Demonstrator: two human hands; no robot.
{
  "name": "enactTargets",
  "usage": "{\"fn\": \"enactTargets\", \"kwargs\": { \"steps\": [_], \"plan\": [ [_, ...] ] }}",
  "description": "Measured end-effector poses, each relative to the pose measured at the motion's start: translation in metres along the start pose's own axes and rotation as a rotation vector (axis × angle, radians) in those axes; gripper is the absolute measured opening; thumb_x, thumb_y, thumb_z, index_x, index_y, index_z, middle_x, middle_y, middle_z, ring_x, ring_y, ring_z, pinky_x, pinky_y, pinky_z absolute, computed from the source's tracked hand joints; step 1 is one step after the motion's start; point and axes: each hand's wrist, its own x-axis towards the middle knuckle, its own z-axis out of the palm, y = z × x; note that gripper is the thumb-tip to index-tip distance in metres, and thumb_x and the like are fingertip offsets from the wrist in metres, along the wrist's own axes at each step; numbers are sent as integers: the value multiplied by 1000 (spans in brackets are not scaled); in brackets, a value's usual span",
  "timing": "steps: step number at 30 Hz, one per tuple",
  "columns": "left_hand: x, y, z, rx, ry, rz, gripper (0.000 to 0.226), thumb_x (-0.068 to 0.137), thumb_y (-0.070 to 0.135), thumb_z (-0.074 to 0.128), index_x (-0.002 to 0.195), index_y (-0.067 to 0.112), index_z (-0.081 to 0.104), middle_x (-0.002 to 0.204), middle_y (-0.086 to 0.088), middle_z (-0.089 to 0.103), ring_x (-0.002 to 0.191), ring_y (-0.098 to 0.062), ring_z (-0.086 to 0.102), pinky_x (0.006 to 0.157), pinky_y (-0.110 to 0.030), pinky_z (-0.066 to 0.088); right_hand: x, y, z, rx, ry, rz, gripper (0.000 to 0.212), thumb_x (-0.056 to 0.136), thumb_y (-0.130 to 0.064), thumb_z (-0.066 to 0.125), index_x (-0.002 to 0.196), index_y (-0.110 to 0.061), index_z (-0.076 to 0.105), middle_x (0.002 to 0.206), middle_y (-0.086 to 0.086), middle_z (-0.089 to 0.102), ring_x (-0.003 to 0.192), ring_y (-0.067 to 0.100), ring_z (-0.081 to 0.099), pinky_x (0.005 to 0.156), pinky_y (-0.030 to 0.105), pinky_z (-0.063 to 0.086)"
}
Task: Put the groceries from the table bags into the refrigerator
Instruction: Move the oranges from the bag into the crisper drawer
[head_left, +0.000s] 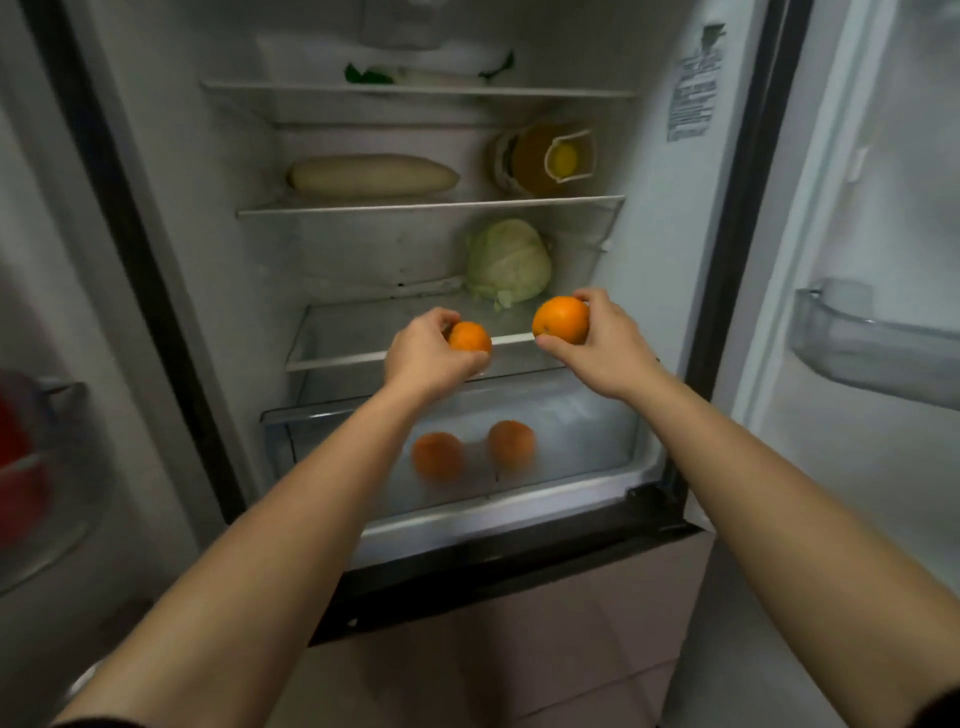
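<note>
Forearms, both bare, run from the bottom edge up into the open refrigerator (660, 218). Single head view.

Left grip (423, 353): fingers and thumb curled round a small orange (470, 338). Right grip (608, 343): thumb under, fingers over, holding a larger orange (562, 319).

Risks (judgement):
- Round fruit. Released on the lowest glass shelf (353, 332), either one could roll off its front edge.
- Dropped from this height into the crisper drawer (587, 431), it could strike the stored oranges (438, 454) and bruise.
- Cannot tell whether the drawer top is uncovered; if not, the fruit would land on the cover and roll out.
- Right hold looks light, by the tips only, so it may slip.

Position: small orange sits at the left grip's fingertips, over the shelf's front edge. Larger orange sits left of the right palm, just in front of the cabbage (509, 260). The two fruits are apart, both above the drawer.
</note>
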Motion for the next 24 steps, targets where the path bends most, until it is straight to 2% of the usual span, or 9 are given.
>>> {"fn": "enactTargets", "kwargs": {
  "steps": [3,5,7,9,12,14,17,20,24],
  "plan": [
    [32,-3,16,194,-161,-73,61,72,39,79,128,25,62,123,-4,66,112,-25,61,90,-33,52,54,19,16,-122,-194,54,62,75,-55,77,117,-12,62,118,18,62,101,32,60,77,30,44],
    [50,-5,26,290,-293,-131,49,75,41,77,119,23,68,113,-6,70,104,-25,65,85,-32,55,81,27,25,-187,-353,95,56,70,-59,77,98,-12,68,98,14,71,86,29,66,72,34,53],
    [65,-10,38,333,-402,-174,33,78,40,75,102,18,75,99,-7,74,93,-23,69,82,-34,59,98,34,34,-210,-500,113,47,70,-53,79,89,-11,71,85,9,74,78,25,71,73,35,59],
    [79,-17,48,383,-503,-194,29,79,41,74,95,17,78,94,-4,76,88,-21,71,84,-36,59,111,40,47,-257,-659,114,32,76,-44,77,82,-12,74,80,5,75,69,21,71,62,28,58],
    [96,-24,60,538,-714,-203,30,79,39,75,96,14,79,88,-5,77,83,-22,74,78,-39,62,122,46,66,-276,-995,173,15,90,-25,71,97,-14,77,88,11,76,65,24,67,51,23,50],
    [100,-27,65,594,-848,-240,34,80,33,76,104,9,76,98,-11,76,86,-28,75,74,-43,63,126,46,72,-230,-1106,229,30,88,-22,74,116,-10,70,89,14,72,63,25,67,49,25,52],
    [102,-29,72,596,-968,-303,41,79,32,79,112,8,72,109,-15,72,96,-33,73,72,-44,61,128,46,78,-270,-1234,327,30,88,-29,71,109,-7,71,84,11,69,65,24,66,53,26,55],
    [103,-32,74,512,-1016,-338,41,83,27,77,118,7,68,115,-19,69,102,-38,70,81,-46,59,127,51,83,-319,-1246,437,30,88,-35,63,99,-8,70,98,16,65,79,33,63,69,35,58],
    [103,-36,77,430,-1027,-367,38,93,23,68,124,3,62,115,-22,67,88,-34,66,84,-46,56,124,48,79,-248,-1180,462,19,94,-31,61,97,-13,66,111,18,56,96,45,61,88,49,55]
  ]
}}
